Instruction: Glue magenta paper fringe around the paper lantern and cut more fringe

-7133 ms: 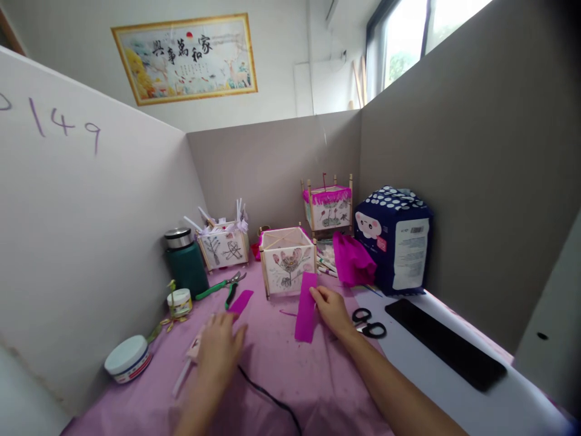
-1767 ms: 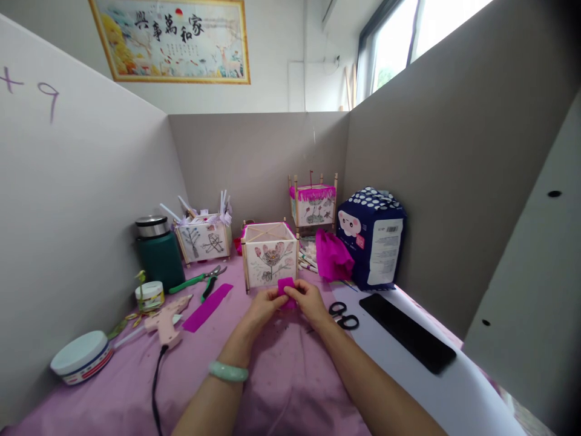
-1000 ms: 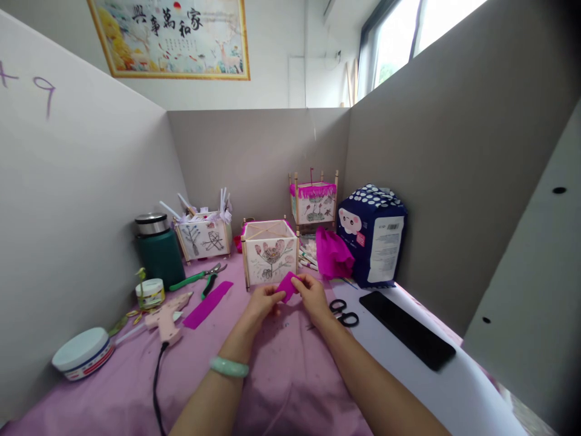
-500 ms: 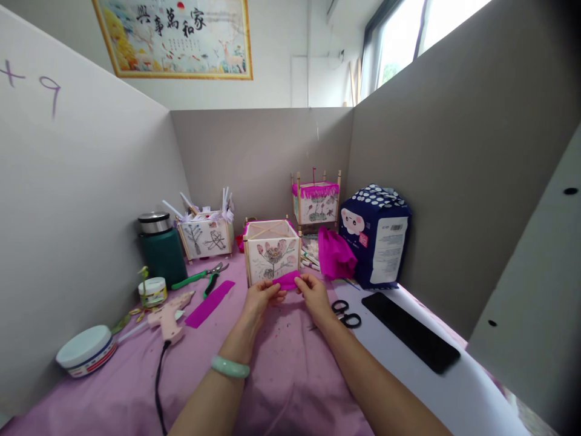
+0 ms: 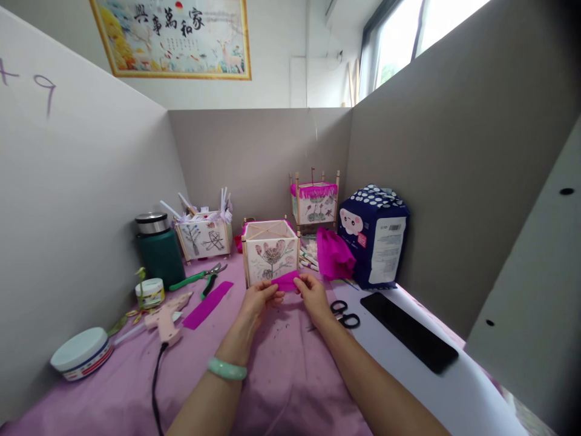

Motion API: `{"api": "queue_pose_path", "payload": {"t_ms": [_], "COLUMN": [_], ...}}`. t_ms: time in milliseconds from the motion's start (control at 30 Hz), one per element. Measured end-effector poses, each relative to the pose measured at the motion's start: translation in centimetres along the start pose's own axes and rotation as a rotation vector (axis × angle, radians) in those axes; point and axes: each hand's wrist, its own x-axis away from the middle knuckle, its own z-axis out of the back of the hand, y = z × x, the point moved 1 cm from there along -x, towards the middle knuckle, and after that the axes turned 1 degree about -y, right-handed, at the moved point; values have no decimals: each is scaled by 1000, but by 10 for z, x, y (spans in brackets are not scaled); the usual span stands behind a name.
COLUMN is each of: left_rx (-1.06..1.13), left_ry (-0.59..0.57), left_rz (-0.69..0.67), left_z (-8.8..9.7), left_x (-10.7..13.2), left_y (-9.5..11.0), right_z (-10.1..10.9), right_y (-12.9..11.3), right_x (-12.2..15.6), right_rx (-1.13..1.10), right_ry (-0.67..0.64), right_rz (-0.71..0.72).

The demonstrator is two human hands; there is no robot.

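My left hand (image 5: pixel 256 301) and my right hand (image 5: pixel 313 296) pinch the two ends of a small folded piece of magenta crepe paper (image 5: pixel 285 281), held just above the pink tablecloth (image 5: pixel 281 375). Right behind it stands a small paper lantern box (image 5: pixel 269 252) with a flower drawing. A green bangle (image 5: pixel 226 369) sits on my left wrist. A second magenta strip (image 5: pixel 208 304) lies flat on the cloth to the left.
Black scissors (image 5: pixel 344 313) and a black phone (image 5: pixel 407 330) lie at the right. A pink glue gun (image 5: pixel 167 317), green pliers (image 5: pixel 200 278), a green flask (image 5: pixel 157 249), two jars and a round tin (image 5: pixel 82 353) are at the left. Two more lanterns, a magenta paper wad (image 5: pixel 333 254) and a blue pack (image 5: pixel 374 235) stand behind.
Seven seconds ago my right hand held a long strip and my left hand lay on the glue gun. Both hands have since folded the strip small; in the last half second it barely moves.
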Motion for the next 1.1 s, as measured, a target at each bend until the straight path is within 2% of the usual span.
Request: {"api": "queue_pose_path", "payload": {"t_ms": [200,400,567,833,967,1100], "left_rx": [8,-16,-73,-264,-209,-55], "left_ry": [-18,0,-17,-26,-19,-89], "left_rz": [15,25,33,-25,-42,-19], "left_z": [2,3,3,10,8,4], "left_x": [-1,-2,-1,-4,-5,-1], "left_y": [-1,0,-1,-7,-6,-2], "right_z": [1,4,2,7,9,8], "right_y": [1,-1,2,4,5,2], "right_x": [-1,-4,-1,-1,-3,0], "right_rx": [-12,-69,143,240,265,332], "right_ry": [8,52,-4,68,89,73], "right_rz": [-16,-143,11,60,59,117]}}
